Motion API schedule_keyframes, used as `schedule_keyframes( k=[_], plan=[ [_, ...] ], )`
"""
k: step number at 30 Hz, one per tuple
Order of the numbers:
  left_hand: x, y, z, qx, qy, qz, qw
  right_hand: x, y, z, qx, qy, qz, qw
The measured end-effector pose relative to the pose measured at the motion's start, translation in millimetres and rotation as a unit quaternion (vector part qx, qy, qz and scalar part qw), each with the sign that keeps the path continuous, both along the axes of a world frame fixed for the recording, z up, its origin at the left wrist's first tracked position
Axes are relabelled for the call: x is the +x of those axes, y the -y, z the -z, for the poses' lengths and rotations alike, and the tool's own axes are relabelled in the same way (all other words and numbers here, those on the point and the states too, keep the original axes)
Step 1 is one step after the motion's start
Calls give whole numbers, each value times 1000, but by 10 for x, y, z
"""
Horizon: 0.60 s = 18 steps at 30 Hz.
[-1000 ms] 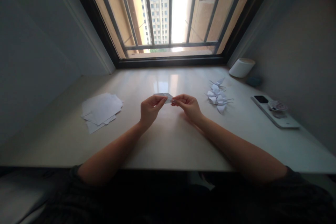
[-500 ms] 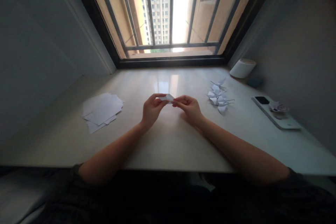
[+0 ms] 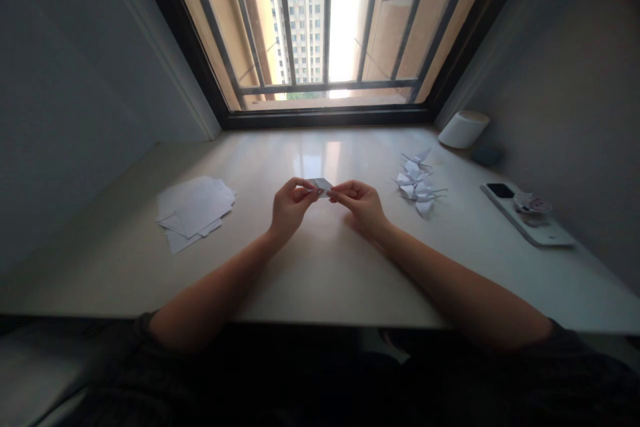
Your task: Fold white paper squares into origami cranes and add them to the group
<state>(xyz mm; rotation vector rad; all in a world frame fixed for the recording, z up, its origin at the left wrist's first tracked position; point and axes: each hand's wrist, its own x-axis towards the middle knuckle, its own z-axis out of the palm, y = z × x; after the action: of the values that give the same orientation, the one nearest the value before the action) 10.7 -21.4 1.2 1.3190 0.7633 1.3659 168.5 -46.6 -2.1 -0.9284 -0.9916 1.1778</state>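
A small folded piece of paper (image 3: 323, 183) is held up between my two hands, just above the white tabletop. My left hand (image 3: 291, 203) pinches its left side between thumb and fingers. On the right side, the thumb and fingertips of my right hand (image 3: 361, 201) close on its edge. Fingers cover part of the paper, so its full folded shape is hidden. To the right lie several folded paper cranes (image 3: 417, 180) in a loose cluster. A stack of white paper sheets (image 3: 197, 210) rests left of my hands.
On the right a phone (image 3: 527, 217) lies with a crumpled-looking ornament (image 3: 533, 203) on it. Behind it stand a white cylindrical object (image 3: 464, 130) and a dark rounded thing (image 3: 486, 157) by the wall. A barred window (image 3: 325, 120) borders the table's far side.
The folded paper has tilted slightly between my fingers and shows a flatter top edge. Both hands stay in nearly the same place.
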Motion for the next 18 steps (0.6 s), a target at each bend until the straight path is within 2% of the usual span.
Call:
schedule_keyframes(
  k=[12, 18],
  plan=[
    [8, -1, 38, 12, -18, -43, 999, 26, -50, 46, 9, 11, -1, 1000],
    [-14, -28, 123, 50, -52, -29, 997, 37, -53, 68, 25, 38, -13, 999]
  ],
)
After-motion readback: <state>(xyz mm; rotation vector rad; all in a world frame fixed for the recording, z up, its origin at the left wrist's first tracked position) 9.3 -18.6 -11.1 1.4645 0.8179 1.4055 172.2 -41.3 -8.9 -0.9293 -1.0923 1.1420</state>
